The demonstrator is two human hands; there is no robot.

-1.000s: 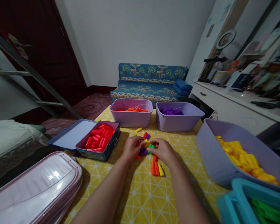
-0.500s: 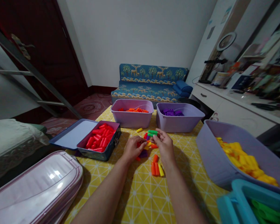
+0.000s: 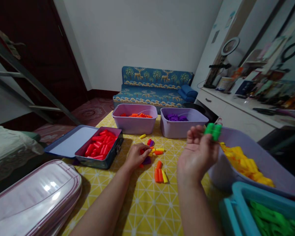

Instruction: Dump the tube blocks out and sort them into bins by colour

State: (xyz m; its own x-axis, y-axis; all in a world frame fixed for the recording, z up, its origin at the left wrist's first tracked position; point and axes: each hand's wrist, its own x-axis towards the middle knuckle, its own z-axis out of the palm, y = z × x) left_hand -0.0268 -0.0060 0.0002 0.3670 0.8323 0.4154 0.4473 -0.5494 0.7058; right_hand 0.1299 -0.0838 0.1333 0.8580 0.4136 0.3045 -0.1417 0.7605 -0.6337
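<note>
My right hand (image 3: 198,154) is raised above the table, palm toward me, pinching green pieces (image 3: 213,131) at its fingertips, close to the rim of the purple bin with yellow pieces (image 3: 248,164). My left hand (image 3: 137,155) rests on the yellow tablecloth (image 3: 142,203), fingers curled over a small heap of mixed coloured pieces (image 3: 151,151); what it grips is hidden. Orange and yellow pieces (image 3: 160,175) lie loose between my forearms. A teal bin with green pieces (image 3: 265,213) sits at the lower right.
A blue tin with red pieces (image 3: 101,147) lies open at the left. Two purple bins stand at the back, one with orange pieces (image 3: 135,118), one with purple pieces (image 3: 180,122). A pink case (image 3: 34,196) is at lower left. A sofa (image 3: 157,87) stands behind.
My right hand lifted off the heap with the green pieces and swung up and to the right, toward the bins. My left hand stayed on the heap.
</note>
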